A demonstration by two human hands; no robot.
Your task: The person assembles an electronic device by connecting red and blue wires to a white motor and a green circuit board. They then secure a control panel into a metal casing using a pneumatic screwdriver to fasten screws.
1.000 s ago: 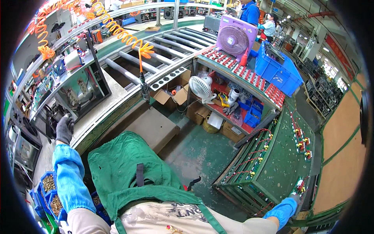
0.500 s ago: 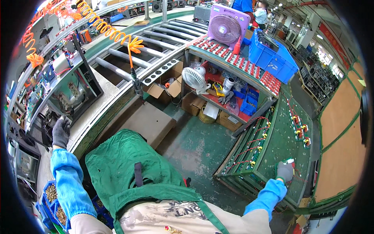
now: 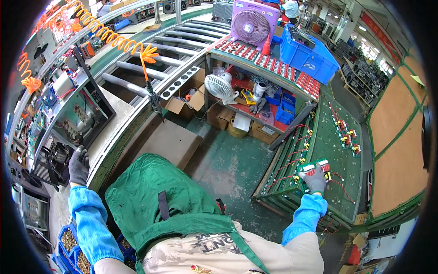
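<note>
My right hand [image 3: 315, 181], in a grey glove, grips a green circuit board [image 3: 315, 167] with red-and-white parts, a yellow component and red twisted wires that trail to the right. It is held above the green worktop at my right. My left hand [image 3: 79, 166], gloved too, has its fingers together beside a black finned part [image 3: 51, 160] on the left bench; whether anything is between them I cannot make out. Just beyond it stands an open metal machine housing [image 3: 80, 114]. More boards [image 3: 344, 130] with yellow parts lie farther back on the green worktop [image 3: 333, 187].
An orange coiled air hose with a hanging screwdriver [image 3: 153, 97] dangles over the roller conveyor [image 3: 141, 68]. Ahead stand a shelf with a white fan [image 3: 220, 86], a purple fan [image 3: 250, 26] and a blue crate [image 3: 310, 55]. Blue bins of screws [image 3: 69, 239] sit at lower left.
My right hand has lifted the circuit board off the green worktop and brought it leftward and away from me. The left hand has drawn slightly right, and the view has turned a little.
</note>
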